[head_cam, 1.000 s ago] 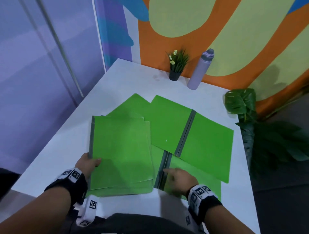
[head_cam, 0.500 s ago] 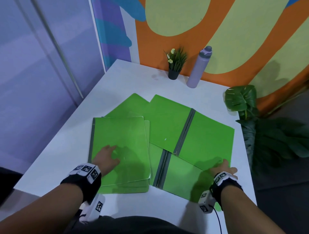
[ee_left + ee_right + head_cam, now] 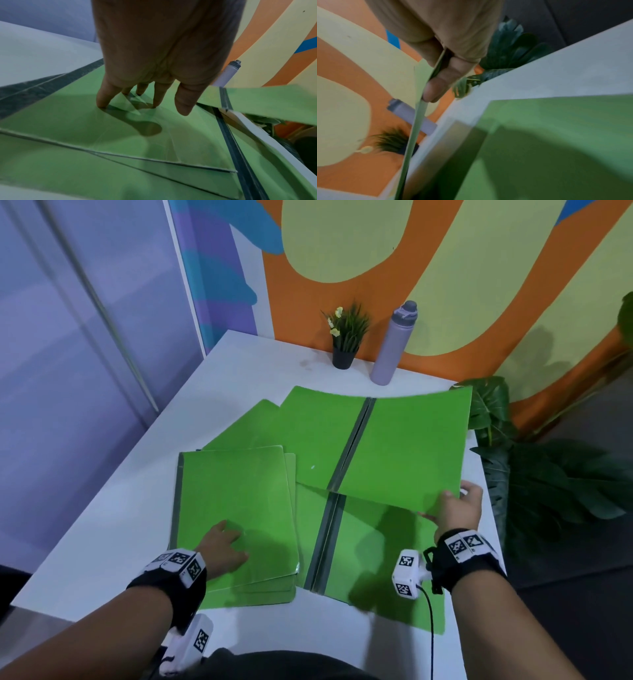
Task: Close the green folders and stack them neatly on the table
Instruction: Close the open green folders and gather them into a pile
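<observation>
A stack of closed green folders lies on the white table at the near left. My left hand rests on its top cover with straight fingers touching the green card. An open green folder with a grey spine is lifted at its right flap; my right hand pinches that flap's near corner between thumb and fingers. Under it another open green folder lies flat near the front edge. A further green cover shows behind the stack.
A small potted plant and a lilac bottle stand at the table's far edge by the orange wall. A large leafy plant stands off the table's right side. Bare table shows at the left and far side.
My right hand moved from the near folder's spine to the far open folder's right corner, pinched it and raised the flap. My left hand slid from the stack's edge onto its top cover.
</observation>
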The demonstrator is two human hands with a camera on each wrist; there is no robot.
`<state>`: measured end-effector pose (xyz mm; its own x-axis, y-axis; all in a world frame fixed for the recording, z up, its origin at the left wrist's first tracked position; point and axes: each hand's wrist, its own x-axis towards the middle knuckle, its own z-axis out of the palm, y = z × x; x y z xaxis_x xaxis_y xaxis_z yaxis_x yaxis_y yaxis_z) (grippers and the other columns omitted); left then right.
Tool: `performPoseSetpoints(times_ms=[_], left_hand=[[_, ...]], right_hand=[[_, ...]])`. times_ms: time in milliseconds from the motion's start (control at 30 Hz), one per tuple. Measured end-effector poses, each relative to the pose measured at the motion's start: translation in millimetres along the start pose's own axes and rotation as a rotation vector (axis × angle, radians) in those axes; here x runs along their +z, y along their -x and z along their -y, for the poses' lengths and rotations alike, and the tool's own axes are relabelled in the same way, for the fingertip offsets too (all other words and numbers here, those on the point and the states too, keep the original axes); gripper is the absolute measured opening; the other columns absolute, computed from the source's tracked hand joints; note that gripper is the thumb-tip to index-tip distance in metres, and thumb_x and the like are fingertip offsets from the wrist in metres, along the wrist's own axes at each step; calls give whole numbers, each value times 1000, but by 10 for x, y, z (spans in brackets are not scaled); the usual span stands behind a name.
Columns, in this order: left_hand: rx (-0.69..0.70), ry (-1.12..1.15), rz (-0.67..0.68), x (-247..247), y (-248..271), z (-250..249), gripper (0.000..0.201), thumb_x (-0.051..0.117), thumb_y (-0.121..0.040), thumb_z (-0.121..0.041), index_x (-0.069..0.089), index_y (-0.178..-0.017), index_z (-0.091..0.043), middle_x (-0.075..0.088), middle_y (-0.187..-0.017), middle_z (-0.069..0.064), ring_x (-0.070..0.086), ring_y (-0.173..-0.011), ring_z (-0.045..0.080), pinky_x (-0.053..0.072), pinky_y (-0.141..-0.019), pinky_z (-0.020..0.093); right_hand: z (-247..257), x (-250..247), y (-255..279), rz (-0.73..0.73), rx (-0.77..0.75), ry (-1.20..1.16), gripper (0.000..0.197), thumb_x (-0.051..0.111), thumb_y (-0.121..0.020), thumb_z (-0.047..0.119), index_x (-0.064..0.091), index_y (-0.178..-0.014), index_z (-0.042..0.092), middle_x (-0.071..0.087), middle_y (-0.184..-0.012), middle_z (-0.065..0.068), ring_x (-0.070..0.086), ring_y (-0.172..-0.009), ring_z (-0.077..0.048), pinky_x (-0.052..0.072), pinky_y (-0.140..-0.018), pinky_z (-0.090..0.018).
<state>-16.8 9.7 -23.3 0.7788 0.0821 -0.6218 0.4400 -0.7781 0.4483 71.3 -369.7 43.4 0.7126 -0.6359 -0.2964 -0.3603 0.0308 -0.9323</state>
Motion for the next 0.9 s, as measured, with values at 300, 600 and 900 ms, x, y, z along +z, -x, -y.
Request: performPoseSetpoints(times_ms=[300,600,900], left_hand=[[99,150,-157,-262,214,-219,71,57,-92,-40,26,-152,-17,20,-162,15,27,-147,32,28,-118,48],[287,998,-148,-822,542,-612,112,63,-57,-81,26,-151,-31,39,-155,4,46,-132,28,42,-105,50],[44,840,-324,-499,348,31,33,51,-94,1,50,-122,-16,59,-103,6,52,-88,24,43,-88,39]], right_hand=[[501,111,342,21,-165,-284,33,49,-95,6,44,-123,22,52,-130,1,57,-107,-21,51,-88,-49],[69,411,850,444,-82,-67,40,51,-92,0,49,-120,29,39,-148,-10,40,-133,-27,35,-106,-46],[-618,507,896,617,-214,505,29,49,-96,20,55,-124,23,60,-120,-4,58,-110,-24,51,-92,-36]])
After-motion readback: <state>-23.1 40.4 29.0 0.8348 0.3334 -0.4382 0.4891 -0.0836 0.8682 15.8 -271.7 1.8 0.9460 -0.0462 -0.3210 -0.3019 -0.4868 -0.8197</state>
